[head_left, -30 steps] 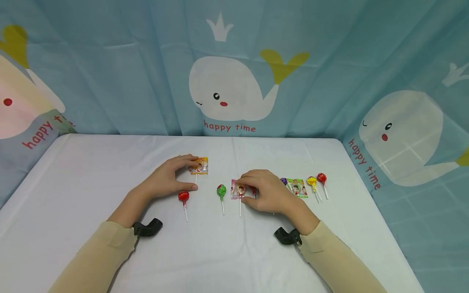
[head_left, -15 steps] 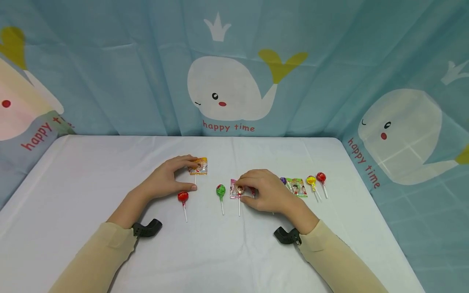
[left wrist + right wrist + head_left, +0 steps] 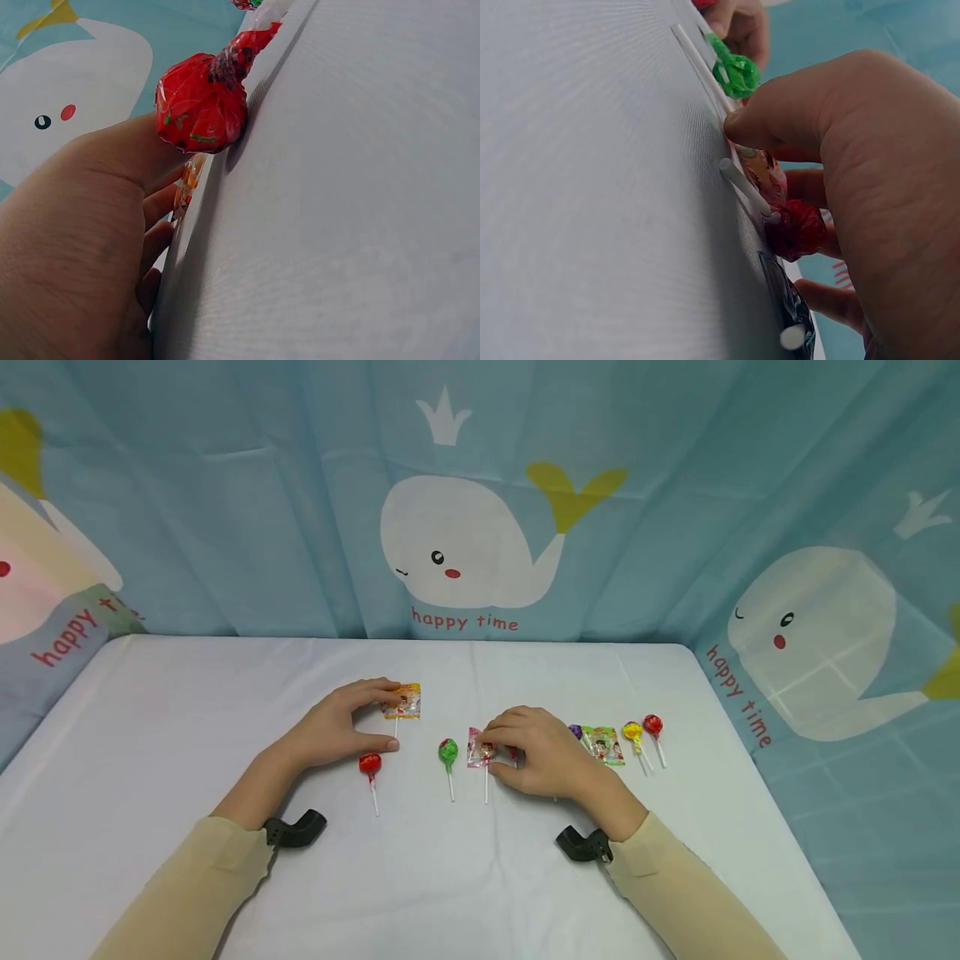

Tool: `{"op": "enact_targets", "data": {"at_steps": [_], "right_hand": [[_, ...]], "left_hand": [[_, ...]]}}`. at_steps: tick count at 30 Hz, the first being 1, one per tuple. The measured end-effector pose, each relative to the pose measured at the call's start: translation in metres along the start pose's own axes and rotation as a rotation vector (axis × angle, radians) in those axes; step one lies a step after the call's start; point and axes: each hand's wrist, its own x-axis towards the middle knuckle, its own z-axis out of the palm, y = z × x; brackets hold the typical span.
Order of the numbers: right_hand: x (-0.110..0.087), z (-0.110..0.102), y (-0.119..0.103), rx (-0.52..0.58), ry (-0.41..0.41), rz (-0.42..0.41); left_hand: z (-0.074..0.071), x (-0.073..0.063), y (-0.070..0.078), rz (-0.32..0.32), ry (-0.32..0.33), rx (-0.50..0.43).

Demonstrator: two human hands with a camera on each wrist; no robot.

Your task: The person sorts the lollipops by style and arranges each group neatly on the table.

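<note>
In the head view my left hand (image 3: 337, 725) rests over an orange-wrapped lollipop (image 3: 408, 700), fingertips on the wrapper and thumb tip at its stick. Close by the thumb lies a red lollipop (image 3: 370, 765), which looms large in the left wrist view. My right hand (image 3: 536, 752) holds a pink-wrapped lollipop (image 3: 474, 750) on the table, its curled fingers at the wrapper and its thumb by the stick. Under that palm is a dark red lollipop (image 3: 793, 229), with a dark wrapper (image 3: 784, 289) beyond it. Between the hands lies a green lollipop (image 3: 447, 750).
Right of my right hand are a purple lollipop (image 3: 575, 732), a green packet (image 3: 609, 746), a yellow lollipop (image 3: 632, 730) and another red one (image 3: 653, 725). All lie on a white-covered table (image 3: 390, 885). A blue whale-print curtain (image 3: 300, 527) hangs behind its far edge.
The head view has shifted slightly, so everything appears a little further left. Both hands keep their places on the same lollipops.
</note>
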Motion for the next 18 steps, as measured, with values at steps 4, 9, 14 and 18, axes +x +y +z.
{"op": "enact_targets", "data": {"at_steps": [4,9,14,18], "right_hand": [[0.0000,-0.0005,-0.0002,0.008,-0.003,0.004],[0.0006,-0.0015,0.0006,0.010,0.015,-0.009],[0.0022,-0.0026,-0.0001,0.009,0.028,-0.012],[0.0026,-0.0039,-0.0007,0.011,0.031,0.004]], "left_hand": [[-0.0006,-0.0010,0.0013,0.004,0.002,0.000],[-0.0006,-0.0008,0.0034,-0.001,0.003,0.008],[-0.0011,-0.0004,0.0039,-0.005,-0.004,0.014],[-0.0009,-0.0010,0.0022,-0.002,-0.008,0.010]]}}
